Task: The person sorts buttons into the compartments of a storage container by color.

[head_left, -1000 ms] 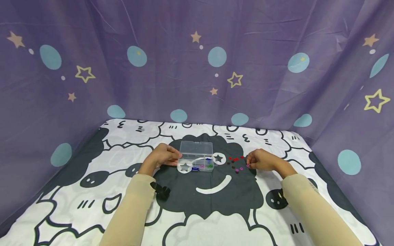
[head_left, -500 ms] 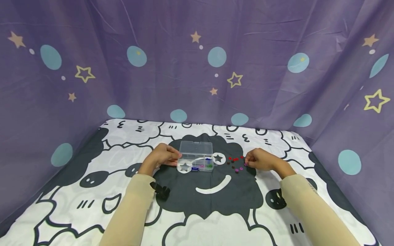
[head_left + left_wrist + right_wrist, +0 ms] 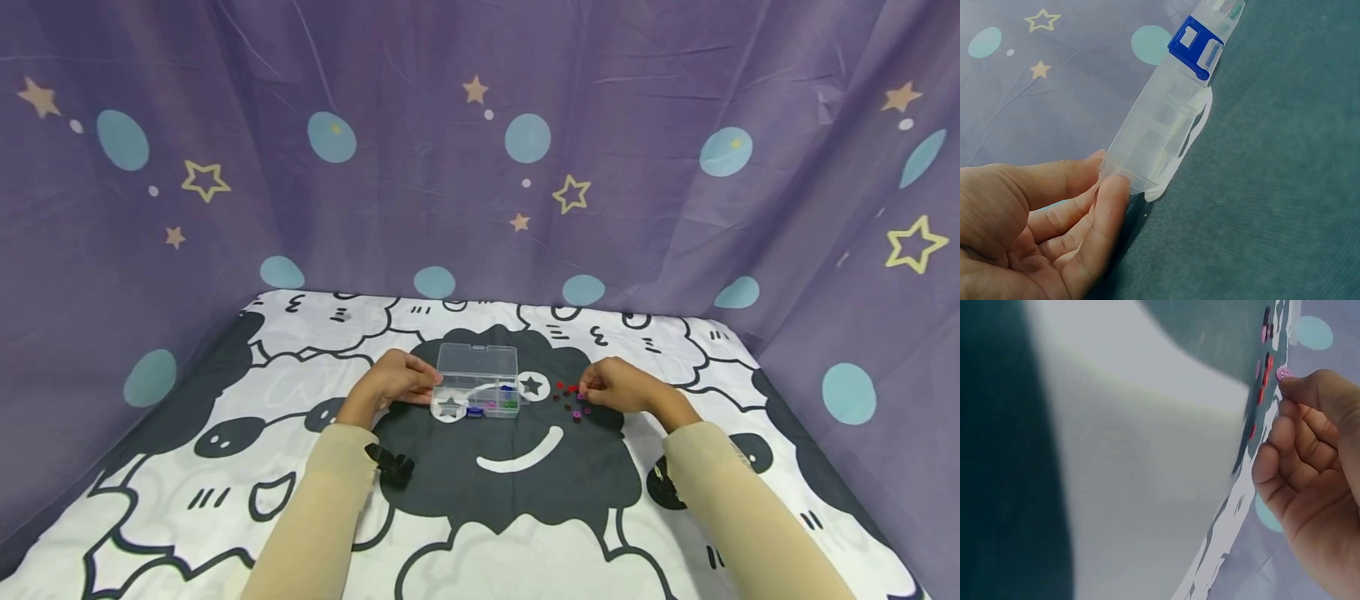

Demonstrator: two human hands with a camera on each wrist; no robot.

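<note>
My left hand (image 3: 393,385) holds the left end of a clear plastic compartment box (image 3: 1147,131), pinching it at the corner in the left wrist view. The box's lid (image 3: 477,360) is raised at the back, and a blue latch (image 3: 475,412) sits at its front. Green buttons (image 3: 512,404), a pink one and some blue pieces lie in its right compartments. Over loose buttons to the right, my right hand (image 3: 621,387) pinches a pink button (image 3: 1284,373) between thumb and finger, lifted off the cloth. Red buttons (image 3: 560,386) lie close by its fingertips.
Brown buttons (image 3: 567,407) and pink buttons (image 3: 577,414) are scattered right of the box. The surface is covered with a sheep-print cloth (image 3: 517,492). Behind it hangs a purple curtain (image 3: 420,192) with stars and dots.
My right hand has moved left over the loose buttons with the pink button in its fingertips. The left hand and the box have stayed in place.
</note>
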